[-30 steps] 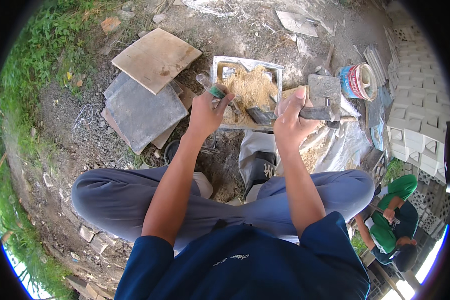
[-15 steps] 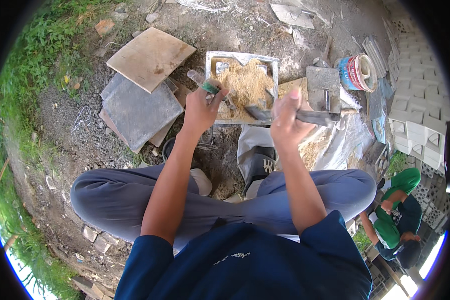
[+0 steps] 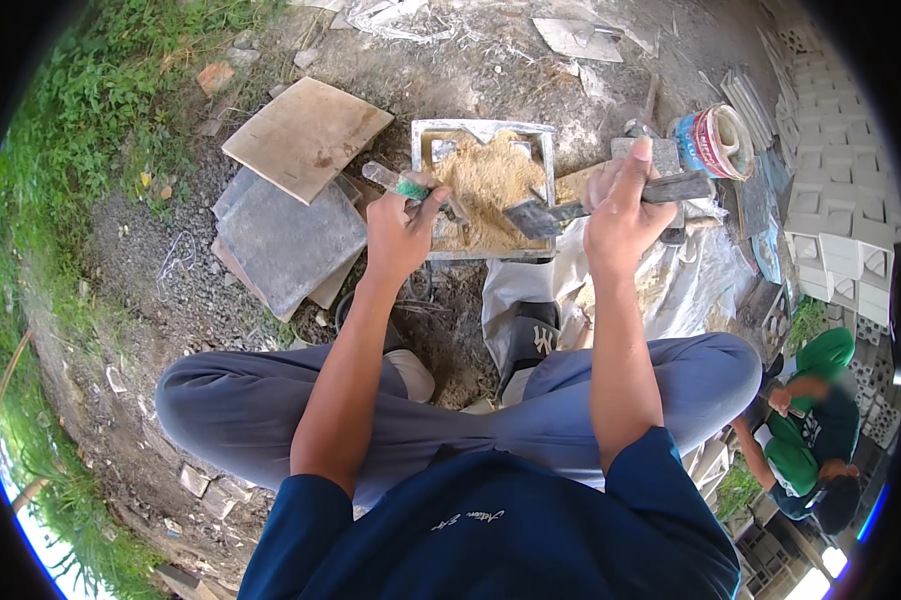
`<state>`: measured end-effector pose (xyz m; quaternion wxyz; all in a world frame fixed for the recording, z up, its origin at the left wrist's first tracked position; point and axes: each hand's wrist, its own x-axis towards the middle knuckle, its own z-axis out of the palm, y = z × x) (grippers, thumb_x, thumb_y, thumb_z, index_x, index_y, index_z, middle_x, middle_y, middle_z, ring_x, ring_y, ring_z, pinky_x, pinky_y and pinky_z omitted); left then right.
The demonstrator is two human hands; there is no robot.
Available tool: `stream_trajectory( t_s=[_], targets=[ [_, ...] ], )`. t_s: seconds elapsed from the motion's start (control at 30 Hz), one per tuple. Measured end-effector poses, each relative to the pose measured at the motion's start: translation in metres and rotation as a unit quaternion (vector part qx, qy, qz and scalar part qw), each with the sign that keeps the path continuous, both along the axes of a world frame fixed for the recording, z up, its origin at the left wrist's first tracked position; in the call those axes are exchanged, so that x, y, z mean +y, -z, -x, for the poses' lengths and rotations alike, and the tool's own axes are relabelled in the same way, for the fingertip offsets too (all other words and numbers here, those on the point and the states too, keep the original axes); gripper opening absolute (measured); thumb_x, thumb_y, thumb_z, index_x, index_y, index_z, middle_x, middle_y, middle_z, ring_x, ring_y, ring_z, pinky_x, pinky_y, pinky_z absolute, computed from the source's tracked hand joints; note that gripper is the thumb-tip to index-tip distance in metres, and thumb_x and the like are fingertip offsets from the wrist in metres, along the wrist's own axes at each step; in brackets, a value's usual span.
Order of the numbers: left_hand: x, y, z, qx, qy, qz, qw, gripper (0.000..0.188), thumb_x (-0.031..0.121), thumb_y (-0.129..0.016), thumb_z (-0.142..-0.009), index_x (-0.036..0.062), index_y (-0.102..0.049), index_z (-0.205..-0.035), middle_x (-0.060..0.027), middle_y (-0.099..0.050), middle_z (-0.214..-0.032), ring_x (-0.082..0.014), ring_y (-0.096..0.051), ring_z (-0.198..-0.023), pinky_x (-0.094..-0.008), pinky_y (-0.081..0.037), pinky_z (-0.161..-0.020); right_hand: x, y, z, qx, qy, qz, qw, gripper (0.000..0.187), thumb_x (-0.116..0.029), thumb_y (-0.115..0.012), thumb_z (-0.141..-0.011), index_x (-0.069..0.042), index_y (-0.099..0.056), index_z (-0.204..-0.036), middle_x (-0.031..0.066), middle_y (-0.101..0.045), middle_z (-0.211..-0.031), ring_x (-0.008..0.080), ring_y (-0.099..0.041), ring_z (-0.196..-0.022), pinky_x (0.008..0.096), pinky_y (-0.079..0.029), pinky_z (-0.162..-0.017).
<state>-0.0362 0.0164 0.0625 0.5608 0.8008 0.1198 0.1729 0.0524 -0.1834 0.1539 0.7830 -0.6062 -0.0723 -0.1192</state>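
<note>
A metal-rimmed rectangular mould [image 3: 483,127] in front of me is heaped with sandy tan mix [image 3: 491,180]. My left hand [image 3: 403,228], at its left side, is closed around a hand tool with a clear handle [image 3: 379,174] and a green band; its dark end reaches over the mix, and its exact kind is unclear. My right hand [image 3: 623,205], thumb up, grips a trowel [image 3: 533,219] by its dark handle. The trowel's flat grey blade is over the mould's lower right corner; whether it touches the mix is unclear.
Left of the mould lie stacked boards, a tan one [image 3: 308,138] and a grey one [image 3: 291,240]. At right stand a paint bucket [image 3: 713,142] and stacked pale blocks [image 3: 836,190]. A whitish sheet [image 3: 686,275] lies below my right hand. Another person [image 3: 816,430] sits far right.
My right hand has moved right with the trowel, and its blade is sharper in view. My left hand stays by the mould's left side, its tool shifted slightly. The whole view has shifted a little.
</note>
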Motion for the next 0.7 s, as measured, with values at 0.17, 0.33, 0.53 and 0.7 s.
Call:
stream_trajectory(
  t_s=[0.17, 0.33, 0.53, 0.7],
  targets=[
    [-0.005, -0.012, 0.009, 0.008, -0.016, 0.09, 0.996, 0.022, 0.019, -0.079, -0.088, -0.0013, -0.069, -0.09, -0.0028, -0.065, -0.066, -0.0055, -0.052, -0.058, -0.0246, -0.042, -0.054, -0.039, -0.006, -0.028, 0.037, 0.154, -0.068, 0.985, 0.044, -0.025, -0.059, -0.104, -0.013, -0.037, -0.068, -0.0053, -0.035, -0.051, 0.0058, -0.027, -0.041, 0.0278, -0.019, -0.04],
    [-0.015, 0.002, 0.01, 0.017, -0.09, 0.057, 0.994, 0.027, 0.02, -0.084, -0.083, -0.003, -0.07, -0.084, -0.0029, -0.064, -0.061, -0.005, -0.051, -0.054, -0.0247, -0.042, -0.052, -0.08, 0.002, -0.047, 0.085, 0.312, -0.117, 0.939, 0.044, -0.025, -0.06, -0.104, -0.014, -0.035, -0.068, -0.0042, -0.037, -0.055, 0.0066, -0.029, -0.045, 0.0281, -0.021, -0.042],
    [-0.015, 0.01, -0.009, 0.061, -0.109, 0.163, 0.979, 0.024, 0.016, -0.078, -0.089, -0.0044, -0.069, -0.081, -0.0049, -0.069, -0.069, -0.0096, -0.067, -0.066, -0.0222, -0.049, -0.055, -0.149, 0.045, -0.054, 0.166, 0.325, -0.219, 0.905, 0.048, -0.038, -0.047, -0.106, -0.015, -0.03, -0.068, -0.0023, -0.03, -0.055, 0.0138, -0.026, -0.047, 0.0332, -0.026, -0.05],
    [-0.018, 0.023, -0.022, 0.077, -0.147, 0.324, 0.931, 0.036, 0.028, -0.071, -0.095, -0.0062, -0.06, -0.097, -0.0195, -0.071, -0.089, -0.0226, -0.07, -0.068, -0.0361, -0.064, -0.061, -0.164, 0.082, -0.059, 0.245, 0.313, -0.382, 0.835, 0.041, -0.042, -0.045, -0.105, -0.013, -0.032, -0.079, 0.0016, -0.037, -0.072, 0.0139, -0.027, -0.052, 0.0326, -0.035, -0.053]
  ],
)
